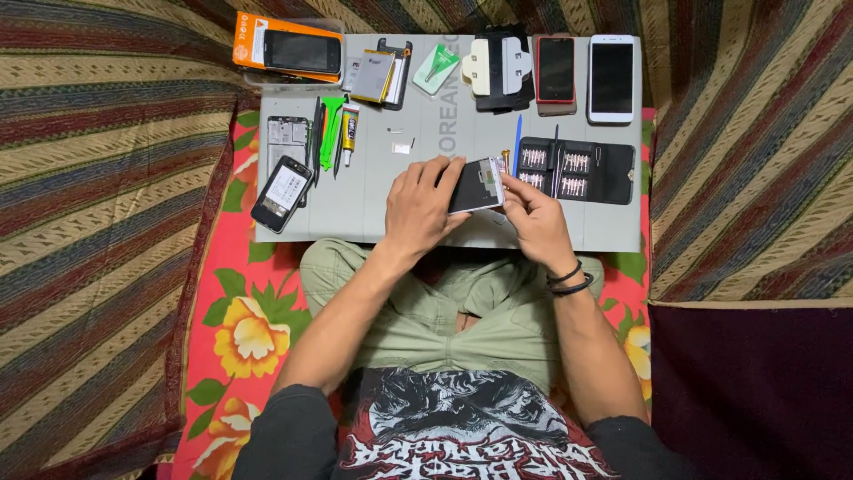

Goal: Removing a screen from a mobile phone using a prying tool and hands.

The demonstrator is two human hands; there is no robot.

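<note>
From the head camera, both hands grip a slim grey opened smartphone (477, 185) just above the grey work mat (373, 213): left hand (421, 206) clasps its left end, right hand (533, 216) pinches its right edge. It looks light, stiff, fragile; best held by the edges. A black screwdriver-bit case (586, 171) lies right of the phone.

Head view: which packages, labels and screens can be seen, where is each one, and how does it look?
Orange phone box: mat's far left corner, rectangular, dark phone pictured.
Black phone: left edge, tilted, lit white screen.
Red phone: far edge, dark screen.
White phone: beside the red one, dark screen.
Green sachet: far middle, small, tilted.
Glue tube: left, yellow and black label.
</note>
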